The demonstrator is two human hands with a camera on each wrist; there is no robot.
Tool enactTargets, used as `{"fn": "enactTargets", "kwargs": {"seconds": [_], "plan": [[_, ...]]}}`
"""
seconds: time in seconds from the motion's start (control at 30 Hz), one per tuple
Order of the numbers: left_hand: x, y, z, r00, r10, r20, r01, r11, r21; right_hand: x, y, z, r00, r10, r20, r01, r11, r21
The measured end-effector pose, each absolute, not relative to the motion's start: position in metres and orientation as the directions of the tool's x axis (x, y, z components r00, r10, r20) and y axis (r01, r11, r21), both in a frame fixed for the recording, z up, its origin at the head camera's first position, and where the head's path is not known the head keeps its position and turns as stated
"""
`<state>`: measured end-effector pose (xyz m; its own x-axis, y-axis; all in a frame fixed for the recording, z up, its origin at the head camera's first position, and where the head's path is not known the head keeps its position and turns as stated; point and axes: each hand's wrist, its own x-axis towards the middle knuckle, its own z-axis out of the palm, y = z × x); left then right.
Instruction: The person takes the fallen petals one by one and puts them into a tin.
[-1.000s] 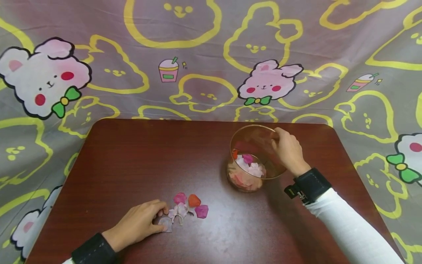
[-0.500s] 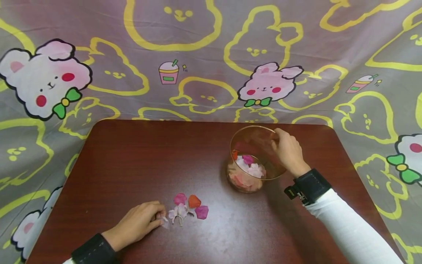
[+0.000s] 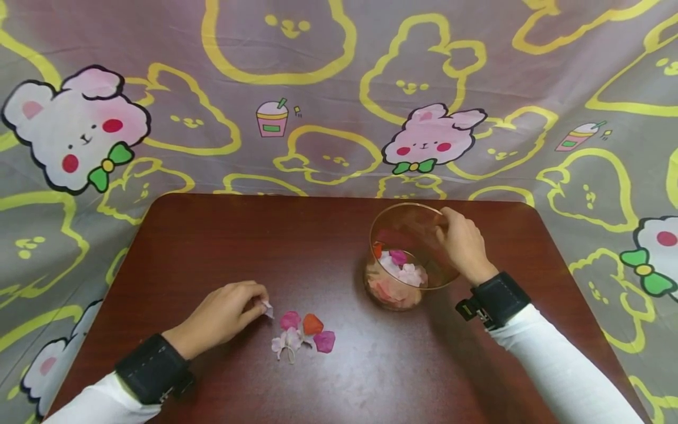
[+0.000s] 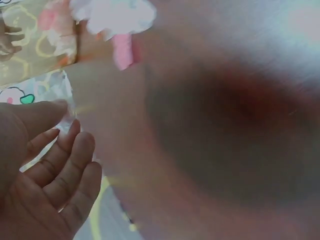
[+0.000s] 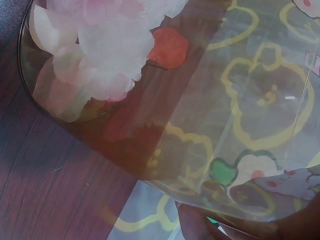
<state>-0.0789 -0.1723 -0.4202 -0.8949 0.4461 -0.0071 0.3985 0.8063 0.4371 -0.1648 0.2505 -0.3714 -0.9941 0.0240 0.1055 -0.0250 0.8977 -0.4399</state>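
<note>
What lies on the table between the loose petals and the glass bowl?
Nothing: in the head view only bare tabletop separates the loose petals from the glass bowl.

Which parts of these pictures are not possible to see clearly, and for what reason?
- Left wrist view: the table and the loose petals are blurred by motion.
- Head view: the pale petal pinched by the left hand is mostly hidden by its fingers.
- Right wrist view: the right hand on the glass bowl is cut off by the bottom edge.
</note>
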Motion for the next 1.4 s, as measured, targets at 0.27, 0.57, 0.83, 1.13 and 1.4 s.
{"fn": "enactTargets", "kwargs": {"seconds": [0.27, 0.57, 0.83, 1.13, 1.4], "plan": [[-0.111, -0.163, -0.385, -0.894, 0.443, 0.066, 0.428, 0.801, 0.418, -0.165, 0.251, -0.373, -0.995, 0.02, 0.097, -0.025, 0.9, -0.434], [-0.142, -0.13, -0.344, -0.856, 0.473, 0.208, 0.515, 0.742, 0.43, -0.165, 0.25, -0.373, -0.994, 0.01, 0.106, -0.038, 0.9, -0.434], [-0.152, -0.074, -0.326, -0.797, 0.541, 0.269, 0.601, 0.668, 0.44, -0.165, 0.251, -0.373, -0.994, 0.01, 0.107, -0.037, 0.9, -0.434], [-0.154, -0.011, -0.319, -0.696, 0.644, 0.317, 0.717, 0.605, 0.347, -0.164, 0.253, -0.373, -0.993, 0.016, 0.114, -0.035, 0.898, -0.438], [-0.153, 0.023, -0.324, -0.659, 0.708, 0.255, 0.751, 0.603, 0.268, -0.164, 0.252, -0.374, -0.993, 0.011, 0.122, -0.045, 0.896, -0.443]]}}
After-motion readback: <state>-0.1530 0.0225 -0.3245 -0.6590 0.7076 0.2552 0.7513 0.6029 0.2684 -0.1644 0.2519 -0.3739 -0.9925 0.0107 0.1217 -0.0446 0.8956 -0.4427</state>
